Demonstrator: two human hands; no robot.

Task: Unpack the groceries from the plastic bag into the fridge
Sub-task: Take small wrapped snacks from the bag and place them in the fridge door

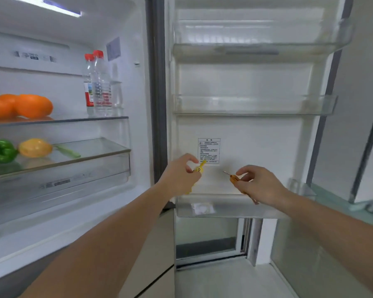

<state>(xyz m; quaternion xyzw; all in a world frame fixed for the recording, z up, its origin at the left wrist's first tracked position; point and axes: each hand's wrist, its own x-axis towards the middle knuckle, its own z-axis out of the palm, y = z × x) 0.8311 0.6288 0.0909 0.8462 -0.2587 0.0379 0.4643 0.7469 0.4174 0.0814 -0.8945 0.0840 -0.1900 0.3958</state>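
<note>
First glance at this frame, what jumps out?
Two hands out front at the open fridge door: the left hand grips a small yellow item, the right hand pinches a thin orange-brown item, both just above the lowest door bin. Inside on the left, oranges and two red-capped water bottles share the upper glass shelf, with a green pepper and a yellow pepper below.

Both arms outstretched; left hand [180, 174], right hand [260, 186] fingers curled, pinching
</note>
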